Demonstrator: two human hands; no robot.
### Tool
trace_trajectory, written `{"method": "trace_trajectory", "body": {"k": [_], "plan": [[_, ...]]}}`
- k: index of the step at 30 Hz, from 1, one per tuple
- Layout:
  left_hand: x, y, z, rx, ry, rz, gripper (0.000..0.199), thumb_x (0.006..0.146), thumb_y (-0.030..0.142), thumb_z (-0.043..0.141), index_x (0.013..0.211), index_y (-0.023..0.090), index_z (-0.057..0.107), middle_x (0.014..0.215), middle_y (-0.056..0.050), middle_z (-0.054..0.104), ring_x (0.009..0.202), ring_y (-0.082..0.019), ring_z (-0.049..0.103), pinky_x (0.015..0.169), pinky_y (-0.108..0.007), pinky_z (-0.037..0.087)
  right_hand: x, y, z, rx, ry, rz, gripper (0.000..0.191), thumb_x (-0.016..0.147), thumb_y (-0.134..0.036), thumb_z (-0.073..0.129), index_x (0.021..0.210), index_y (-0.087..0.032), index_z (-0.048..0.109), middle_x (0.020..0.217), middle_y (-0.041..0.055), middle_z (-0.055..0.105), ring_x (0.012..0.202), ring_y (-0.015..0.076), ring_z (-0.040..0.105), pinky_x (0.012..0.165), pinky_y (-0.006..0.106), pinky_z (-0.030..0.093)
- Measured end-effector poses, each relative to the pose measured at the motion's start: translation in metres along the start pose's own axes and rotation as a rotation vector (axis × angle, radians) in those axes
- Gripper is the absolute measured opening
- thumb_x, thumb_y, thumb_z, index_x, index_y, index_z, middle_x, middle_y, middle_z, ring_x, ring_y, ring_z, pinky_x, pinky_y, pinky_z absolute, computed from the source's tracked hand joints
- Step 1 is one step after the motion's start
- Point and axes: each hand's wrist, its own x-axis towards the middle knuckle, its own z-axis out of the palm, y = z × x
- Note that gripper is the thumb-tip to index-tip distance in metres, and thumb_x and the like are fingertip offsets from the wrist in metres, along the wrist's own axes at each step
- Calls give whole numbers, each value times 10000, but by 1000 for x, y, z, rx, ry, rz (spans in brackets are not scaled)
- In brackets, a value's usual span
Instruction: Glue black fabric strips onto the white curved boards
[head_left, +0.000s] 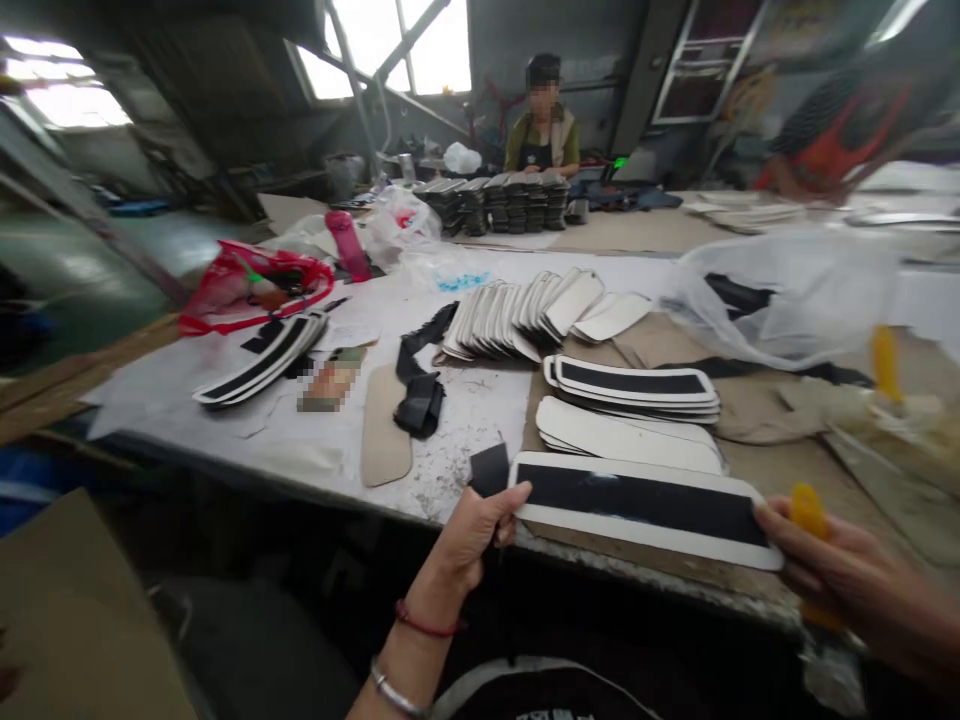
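Head view: hands [476, 530] hold black-striped white panel [645, 508]; garment lettering [555, 714] unreadable.

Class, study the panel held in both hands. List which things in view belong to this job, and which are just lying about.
Seem to belong:
- striped panel, between left hand and right hand
- stacked striped panels
- plain white panels
- black strip material

Seem just lying about:
- pink bottle
- red bag
- clear plastic bag

Room dimly lit; daylight admitted through rear windows [390, 45], blown out white. Deep shadow cast beneath the table [330, 445]. Faint glare caught on the black strip [645, 500]. Right side smeared by blur; edges stretched.
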Motion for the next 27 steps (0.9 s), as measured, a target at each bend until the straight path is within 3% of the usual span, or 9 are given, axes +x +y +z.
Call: {"method": "trace_trajectory", "body": {"k": [4,9,17,22,24,27], "plan": [[4,-4,-3,-12,83,35,455,635,422,775,587,200,381,418,122,302,368,-17,230,388,-177,167,2,-13,9,97,-104,16,555,729,-760,505,672,-211,439,484,-68,364,452,77,258,442,223,235],[7,-3,-2,-11,163,42,424,595,409,798,628,188,437,426,124,316,363,-19,238,378,-171,170,8,-19,18,74,27,109,567,639,-747,591,637,-209,413,461,-85,340,431,64,253,426,217,171],[8,-2,-4,4,204,18,425,591,416,803,590,177,451,392,109,344,351,-20,265,374,-166,178,1,-45,19,92,-37,54,547,611,-716,652,659,-186,523,528,-38,459,456,85,362,416,219,298],[9,-5,-5,-6,207,-8,444,584,410,809,570,182,428,401,103,354,352,-22,279,363,-169,189,5,-45,16,79,-48,42,560,588,-735,657,655,-191,538,542,-20,496,462,105,429,417,227,362],[10,-5,-6,-37,190,4,427,571,399,817,597,175,454,428,100,378,356,-20,283,361,-171,198,5,-41,14,64,-51,49,537,629,-718,647,651,-195,530,566,-4,534,476,113,474,427,225,386],[13,-3,-6,-63,164,18,378,587,374,811,657,163,506,463,91,414,373,-21,300,367,-170,217,-2,-34,14,-30,-6,30,464,818,-639,517,737,-187,585,679,40,625,588,148,581,503,232,450]]}}
